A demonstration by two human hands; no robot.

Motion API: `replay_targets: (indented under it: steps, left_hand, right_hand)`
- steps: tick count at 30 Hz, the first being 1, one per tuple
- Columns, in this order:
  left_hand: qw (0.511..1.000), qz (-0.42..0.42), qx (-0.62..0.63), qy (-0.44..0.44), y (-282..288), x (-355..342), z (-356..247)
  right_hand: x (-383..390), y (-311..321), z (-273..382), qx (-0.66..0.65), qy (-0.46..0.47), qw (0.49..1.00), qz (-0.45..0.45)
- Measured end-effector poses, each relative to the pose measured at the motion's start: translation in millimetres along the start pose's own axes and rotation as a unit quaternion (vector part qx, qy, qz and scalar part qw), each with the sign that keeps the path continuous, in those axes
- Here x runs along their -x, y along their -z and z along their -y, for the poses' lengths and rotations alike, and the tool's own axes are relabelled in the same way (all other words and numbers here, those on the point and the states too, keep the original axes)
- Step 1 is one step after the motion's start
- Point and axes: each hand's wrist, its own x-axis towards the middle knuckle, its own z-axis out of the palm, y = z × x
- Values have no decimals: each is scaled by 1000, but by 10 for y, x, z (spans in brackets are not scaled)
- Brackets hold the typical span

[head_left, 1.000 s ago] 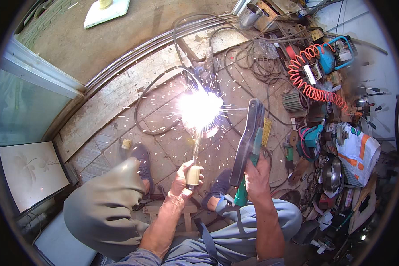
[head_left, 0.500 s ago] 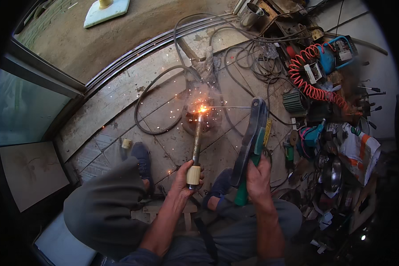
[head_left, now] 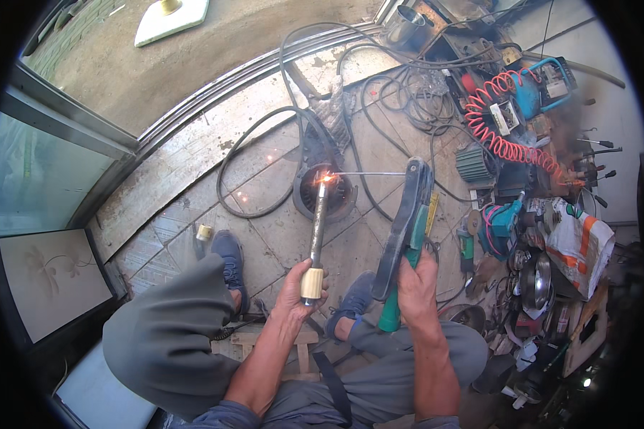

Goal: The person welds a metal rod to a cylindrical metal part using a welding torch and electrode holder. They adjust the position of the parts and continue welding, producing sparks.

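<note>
My left hand [head_left: 297, 289] is closed round a metal rod [head_left: 318, 232] with a cream ribbed collar [head_left: 312, 283] near its lower end. The rod's far end glows orange above a dark round metal piece [head_left: 305, 196] on the floor. In my right hand [head_left: 417, 282] is a welding electrode holder [head_left: 406, 239], black with a green handle. From its head a thin welding electrode [head_left: 372, 173] runs left to the glowing rod end, where a few sparks show; whether the two touch I cannot tell.
Dark cables [head_left: 225, 175] loop over the tiled floor. On the right lie a red coiled hose [head_left: 476, 118], a ribbed motor [head_left: 474, 164], a teal power tool [head_left: 503, 218], a white sack [head_left: 574, 239] and heaped metal parts. A second cream-ended piece [head_left: 204, 232] stands beside my left shoe.
The bright flare and spray of sparks have shrunk to a small orange glow. The picture is lighter, and the round metal piece shows more clearly. Both hands stay nearly in place.
</note>
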Motion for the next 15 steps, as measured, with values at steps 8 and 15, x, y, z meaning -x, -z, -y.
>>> replay_targets:
  steps: [8, 15]
  left_hand:
    - [1000, -6, -10, -4, -25, 18, -4]
    - [1000, -4, -4, 3, -9, 5, -12]
  right_hand:
    - [-8, -42, 39, -28, -6, 1000, 7]
    - [-3, -38, 24, -31, -5, 999, 13]
